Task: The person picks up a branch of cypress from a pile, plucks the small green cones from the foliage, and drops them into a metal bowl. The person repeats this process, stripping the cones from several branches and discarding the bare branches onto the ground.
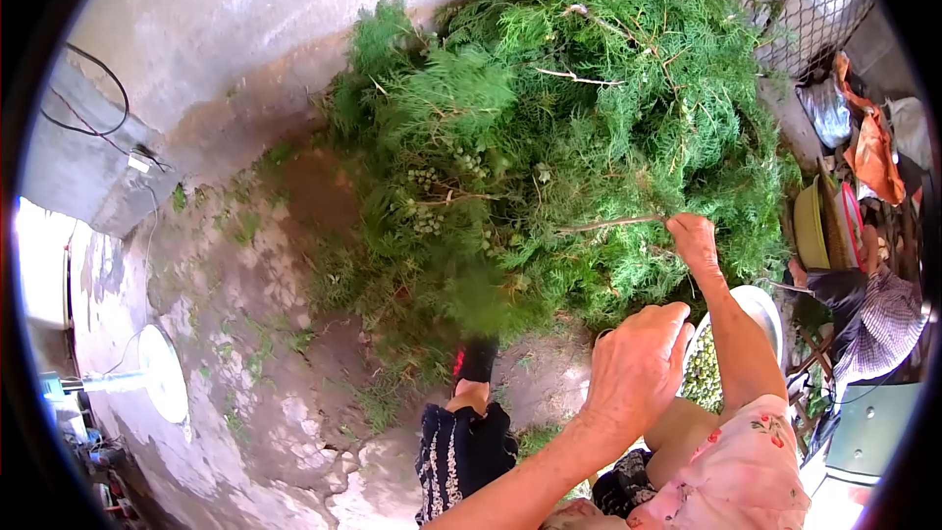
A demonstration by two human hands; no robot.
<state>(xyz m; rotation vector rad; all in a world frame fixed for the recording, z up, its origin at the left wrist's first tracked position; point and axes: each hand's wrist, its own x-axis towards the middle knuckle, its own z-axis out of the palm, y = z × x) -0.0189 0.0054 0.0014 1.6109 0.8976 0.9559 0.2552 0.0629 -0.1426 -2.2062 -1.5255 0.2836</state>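
Note:
My right hand (693, 238) is closed on the end of a thin bare branch (613, 224), which points left across a large heap of green conifer cuttings (589, 118). Nearer to me, my left hand (638, 361) has its fingers curled and pressed together; whatever they hold, if anything, is hidden. Beneath my arms is a pale metal basin (770, 309) with small green cones or seeds (701, 371) in it, partly covered by my right forearm. Clusters of pale green cones (428, 221) show among the foliage.
Another person in checked clothing (883, 324) is at the right, one hand (799, 273) near the heap. A white fan (163, 373) stands at the left. A concrete wall (255, 20) rises behind the heap. Wire mesh (814, 0) and an orange bag (873, 157) are upper right.

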